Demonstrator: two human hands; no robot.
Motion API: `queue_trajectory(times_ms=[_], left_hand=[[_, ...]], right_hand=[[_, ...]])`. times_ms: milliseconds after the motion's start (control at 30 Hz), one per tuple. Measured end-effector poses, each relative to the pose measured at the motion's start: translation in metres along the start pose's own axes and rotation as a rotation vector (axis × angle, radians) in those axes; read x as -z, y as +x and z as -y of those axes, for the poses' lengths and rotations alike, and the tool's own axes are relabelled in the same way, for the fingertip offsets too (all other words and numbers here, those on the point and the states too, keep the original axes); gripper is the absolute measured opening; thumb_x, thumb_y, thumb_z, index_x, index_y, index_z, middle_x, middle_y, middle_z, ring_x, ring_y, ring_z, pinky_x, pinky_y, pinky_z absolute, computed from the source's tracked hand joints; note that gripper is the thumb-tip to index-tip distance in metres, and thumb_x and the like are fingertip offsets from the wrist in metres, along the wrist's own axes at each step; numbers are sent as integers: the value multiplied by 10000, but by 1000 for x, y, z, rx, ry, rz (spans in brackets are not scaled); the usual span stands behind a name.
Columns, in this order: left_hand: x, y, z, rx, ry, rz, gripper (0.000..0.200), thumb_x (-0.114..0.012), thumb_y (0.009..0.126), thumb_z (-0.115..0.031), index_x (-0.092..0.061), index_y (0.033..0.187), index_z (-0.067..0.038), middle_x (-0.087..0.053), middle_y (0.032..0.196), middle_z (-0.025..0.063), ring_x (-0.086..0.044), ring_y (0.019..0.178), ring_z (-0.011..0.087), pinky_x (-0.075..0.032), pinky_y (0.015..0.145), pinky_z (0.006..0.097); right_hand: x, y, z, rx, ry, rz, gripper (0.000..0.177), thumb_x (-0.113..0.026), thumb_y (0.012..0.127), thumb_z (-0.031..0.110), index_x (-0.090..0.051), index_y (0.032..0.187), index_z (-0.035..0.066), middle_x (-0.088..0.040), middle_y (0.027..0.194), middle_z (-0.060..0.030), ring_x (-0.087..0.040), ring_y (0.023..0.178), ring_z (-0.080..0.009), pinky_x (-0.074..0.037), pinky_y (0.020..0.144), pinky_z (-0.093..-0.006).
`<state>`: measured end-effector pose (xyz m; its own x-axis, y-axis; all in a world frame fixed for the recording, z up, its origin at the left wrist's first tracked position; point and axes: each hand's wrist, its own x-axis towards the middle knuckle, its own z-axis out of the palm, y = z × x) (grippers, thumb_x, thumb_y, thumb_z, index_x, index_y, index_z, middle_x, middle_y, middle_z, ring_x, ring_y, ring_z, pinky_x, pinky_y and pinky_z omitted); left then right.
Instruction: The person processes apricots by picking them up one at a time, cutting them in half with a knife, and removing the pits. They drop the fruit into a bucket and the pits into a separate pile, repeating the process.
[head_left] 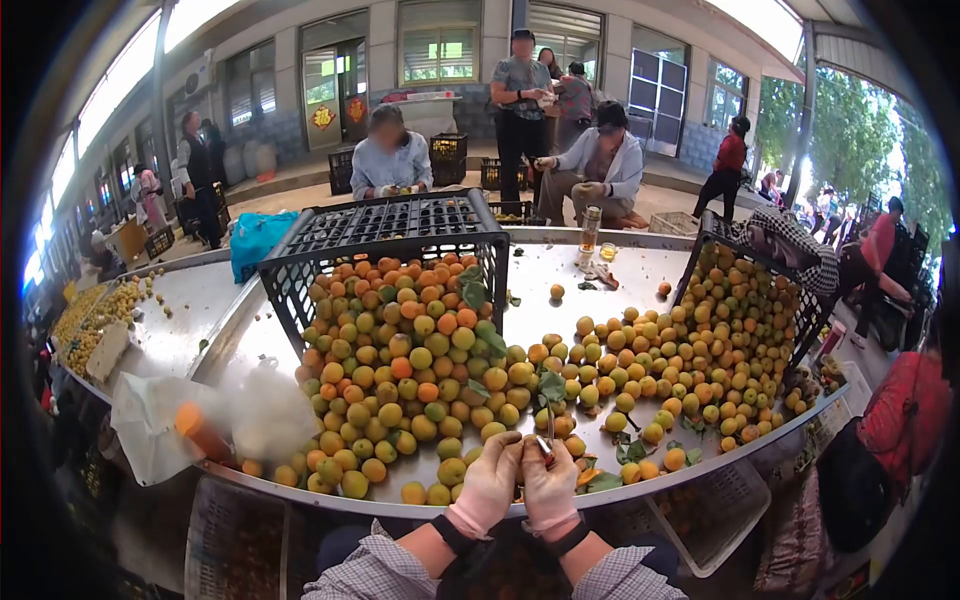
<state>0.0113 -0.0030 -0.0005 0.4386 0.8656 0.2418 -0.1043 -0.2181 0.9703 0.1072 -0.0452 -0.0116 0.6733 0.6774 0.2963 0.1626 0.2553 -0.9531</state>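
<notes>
My left hand (487,484) and my right hand (549,484) meet at the table's front edge, both in pale gloves with dark bands at the wrists. The right fingers close round a small metal knife (544,447), its slim blade pointing up and away. Pressed against the right hand, the left fingers are pinched together, and what they hold is hidden. Just beyond lies a large heap of yellow-orange apricots (400,375), spilling from a black crate (385,215) tipped on its side. Cut apricot pieces (588,477) and a green leaf (604,483) lie beside my right hand.
Another tipped black crate (812,315) spills apricots at the right. A white plastic bag (150,425) and an orange-capped bottle (200,428) sit at the left edge. Pale crates (235,490) stand below the table. Two people (392,160) sit across; a glass bottle (590,228) stands near them.
</notes>
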Motion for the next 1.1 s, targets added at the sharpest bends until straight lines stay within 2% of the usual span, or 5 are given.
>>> queue_trajectory(times_ms=[367,667,833,933,1100], left_hand=[[-2,5,29,-130,212,-118,268,-527,1039,-258,-627,1016,-11,-645,805,246,-650,771,426,-510,649,407],[4,3,25,179,-363,3,467,-408,1083,-375,-656,1103,21,-674,928,55,-616,841,124,-503,779,280],[19,-3,32,-261,441,82,357,-441,1055,-284,-641,1080,11,-675,960,72,-635,846,146,-517,739,291],[14,-1,23,259,-632,75,306,-431,1041,-215,-644,1087,0,-680,979,79,-642,858,148,-532,746,303],[24,9,38,100,-465,132,162,-498,1025,-162,-581,973,-33,-611,909,56,-610,824,176,-505,740,325]], right_hand=[[-2,-3,12,401,-300,-50,132,-702,857,84,-620,793,2,-576,717,-135,-562,639,-299,-454,583,-374],[2,-11,10,365,-488,60,142,-716,820,253,-683,885,132,-644,838,-112,-660,710,-349,-555,627,-431],[3,-15,26,389,-574,138,192,-705,828,302,-620,827,130,-630,846,-98,-656,728,-358,-550,641,-450],[3,-15,36,400,-628,176,251,-695,842,331,-589,768,116,-618,833,-95,-647,736,-352,-538,644,-451],[-7,-18,67,383,-713,77,225,-732,805,304,-654,777,96,-618,804,-99,-647,744,-326,-530,640,-429]])
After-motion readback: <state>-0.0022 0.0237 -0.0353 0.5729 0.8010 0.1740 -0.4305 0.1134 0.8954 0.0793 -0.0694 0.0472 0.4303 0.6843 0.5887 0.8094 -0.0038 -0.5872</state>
